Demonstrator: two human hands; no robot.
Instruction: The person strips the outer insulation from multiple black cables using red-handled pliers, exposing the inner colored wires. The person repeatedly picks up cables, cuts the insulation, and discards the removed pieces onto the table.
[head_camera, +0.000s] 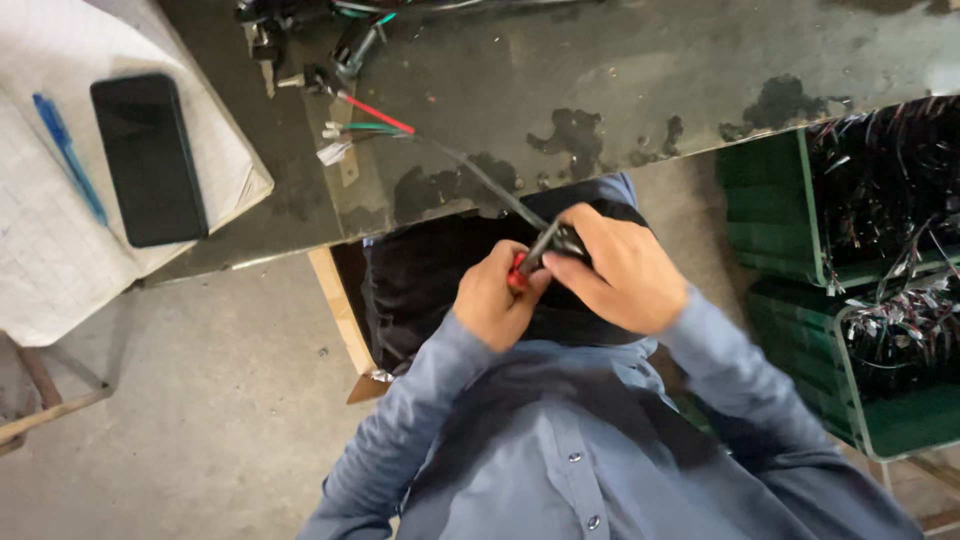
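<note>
Head view: left hand (492, 297) is closed round a red-handled tool (518, 272). Right hand (618, 268) pinches the black end of a cable (480, 175), held over the lap at the edge of the worn dark table (600, 70). Cable looks light, limp, rubbery; best gripped near the stiff black end. Bare red and green wires (372, 118) fan out on the table. Phone (148, 158) and blue pen (68, 155) lie on paper; green crates (770, 210) hold more cables.

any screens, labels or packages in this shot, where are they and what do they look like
Phone: upper left, lying flat on a white sheet of paper, a dark rectangle with its screen off.
Green crates: right edge, two stacked, open-topped and rectangular, filled with dark wire bundles.
No labels or signs show.
</note>
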